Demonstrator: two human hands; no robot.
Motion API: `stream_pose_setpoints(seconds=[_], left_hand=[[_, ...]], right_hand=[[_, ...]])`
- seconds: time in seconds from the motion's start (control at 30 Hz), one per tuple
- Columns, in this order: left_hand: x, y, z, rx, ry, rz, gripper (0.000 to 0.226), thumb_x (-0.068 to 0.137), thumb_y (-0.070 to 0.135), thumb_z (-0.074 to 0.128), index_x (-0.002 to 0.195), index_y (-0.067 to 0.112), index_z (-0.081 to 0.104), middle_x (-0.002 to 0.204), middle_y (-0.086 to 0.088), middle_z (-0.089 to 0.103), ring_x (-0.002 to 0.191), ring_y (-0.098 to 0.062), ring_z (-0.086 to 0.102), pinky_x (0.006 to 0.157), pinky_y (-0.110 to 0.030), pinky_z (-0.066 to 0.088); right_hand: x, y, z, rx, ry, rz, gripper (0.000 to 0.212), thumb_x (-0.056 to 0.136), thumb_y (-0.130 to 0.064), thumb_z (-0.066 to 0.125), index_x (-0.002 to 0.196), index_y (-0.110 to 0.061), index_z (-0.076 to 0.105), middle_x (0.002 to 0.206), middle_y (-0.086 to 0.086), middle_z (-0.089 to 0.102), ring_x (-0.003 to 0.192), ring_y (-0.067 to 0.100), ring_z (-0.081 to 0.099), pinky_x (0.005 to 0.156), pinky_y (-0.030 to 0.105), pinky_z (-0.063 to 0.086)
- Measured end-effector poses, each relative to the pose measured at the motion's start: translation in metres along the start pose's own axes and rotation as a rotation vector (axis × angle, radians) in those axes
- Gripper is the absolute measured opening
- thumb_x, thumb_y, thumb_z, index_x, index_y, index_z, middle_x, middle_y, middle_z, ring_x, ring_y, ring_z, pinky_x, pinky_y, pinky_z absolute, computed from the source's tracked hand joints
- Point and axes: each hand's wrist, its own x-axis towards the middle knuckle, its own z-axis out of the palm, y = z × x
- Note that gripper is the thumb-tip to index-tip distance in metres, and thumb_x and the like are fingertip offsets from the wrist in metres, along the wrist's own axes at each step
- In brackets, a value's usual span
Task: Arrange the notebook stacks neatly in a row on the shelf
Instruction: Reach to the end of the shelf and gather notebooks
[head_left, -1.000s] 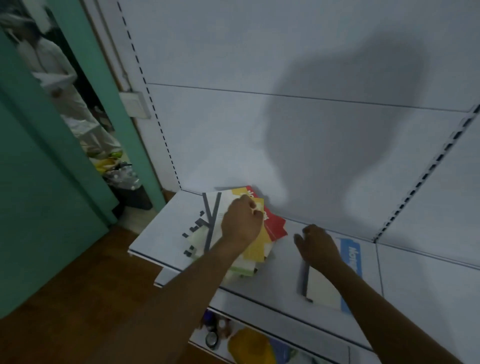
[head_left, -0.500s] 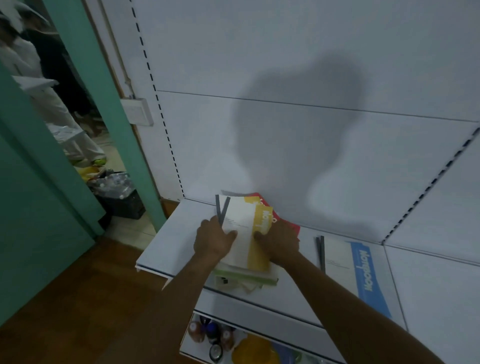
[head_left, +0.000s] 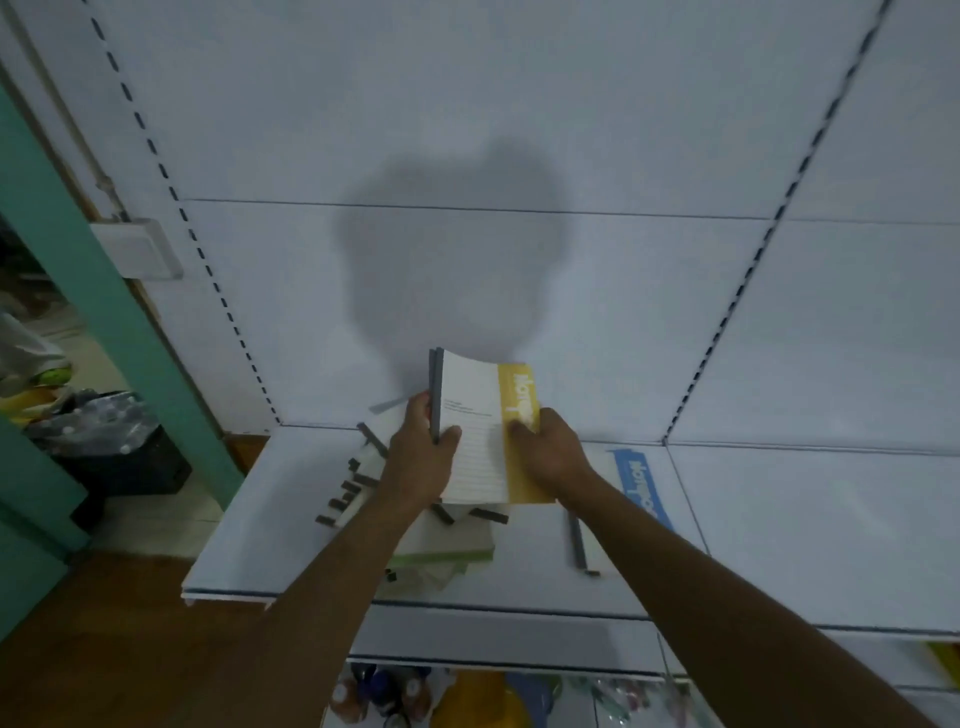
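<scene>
- A yellow-banded notebook (head_left: 485, 431), white with a grey spine along its left edge, is being held between both hands, lifted and tilted above a messy pile of notebooks (head_left: 415, 519).
- The left hand (head_left: 421, 457) is gripping the notebook's spine edge, its thumb lying curled over the front cover and its fingers wrapping behind the spine.
- The right hand (head_left: 550, 452) is pinching the yellow band on the right edge, thumb pressing on the cover and the fingers hiding underneath.
- The pile is lying directly below the hands on the white shelf (head_left: 249, 545), with grey spines fanning out at odd angles to the left and a green-edged book (head_left: 441, 556) sticking out toward the front edge.
- A blue-banded notebook (head_left: 636, 488) is lying flat on the shelf just right of the pile, partly covered by the right forearm.
- A white slotted back panel (head_left: 623, 130) is rising behind the shelf, carrying the person's shadow.
- Bottles (head_left: 379, 696) are sitting on a lower level beneath the shelf.
- A teal door frame (head_left: 104, 291) is standing at the left, beside a brown floor (head_left: 104, 649).
</scene>
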Motion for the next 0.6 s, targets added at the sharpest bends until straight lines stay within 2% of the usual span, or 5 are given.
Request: stream_pose_setpoints(seconds=[0.1,0.17,0.23,0.4,0.6], left_hand=[[-0.006,0.018,0.051,-0.021,-0.158,0.05,0.047,0.092,0.015,0.058,0.136,0.014,0.041,0.129,-0.007,0.058,0.113,-0.024,0.057,0.094,-0.032,0.046],[-0.012,0.03,0.089,-0.027,-0.278,0.107,0.054,0.09,0.012,0.06,0.14,0.017,0.039,0.129,-0.006,0.059,0.114,-0.023,0.058,0.098,-0.037,0.047],[-0.019,0.042,0.129,-0.002,-0.35,0.108,0.055,0.088,0.014,0.062,0.139,0.015,0.041,0.125,-0.007,0.062,0.111,-0.023,0.061,0.094,-0.031,0.048],[-0.036,0.068,0.229,0.005,-0.391,-0.007,0.044,0.089,0.016,0.062,0.128,0.006,0.048,0.122,-0.012,0.061,0.106,-0.023,0.061,0.078,-0.022,0.044],[-0.053,0.071,0.337,0.197,-0.433,-0.067,0.032,0.091,0.018,0.058,0.119,0.003,0.053,0.115,-0.014,0.062,0.101,-0.025,0.06,0.087,-0.035,0.052]], right_hand=[[-0.002,0.036,-0.051,-0.054,0.139,0.066,0.029,0.093,-0.031,0.048,0.111,-0.009,0.056,0.111,0.011,0.063,0.097,0.026,0.058,0.078,0.031,0.044],[-0.007,0.066,-0.087,-0.061,0.213,0.114,0.035,0.092,-0.031,0.05,0.12,-0.012,0.052,0.111,0.009,0.062,0.097,0.027,0.059,0.078,0.032,0.045],[-0.01,0.097,-0.12,-0.053,0.248,0.149,0.04,0.091,-0.031,0.052,0.126,-0.013,0.048,0.112,0.009,0.061,0.095,0.026,0.058,0.078,0.032,0.045],[-0.004,0.174,-0.189,-0.109,0.241,0.206,0.04,0.091,-0.028,0.052,0.125,-0.007,0.049,0.116,0.012,0.062,0.096,0.027,0.059,0.076,0.031,0.043],[0.017,0.26,-0.249,-0.25,0.132,0.283,0.035,0.092,-0.03,0.056,0.116,-0.005,0.048,0.109,0.013,0.062,0.09,0.028,0.058,0.073,0.034,0.045]])
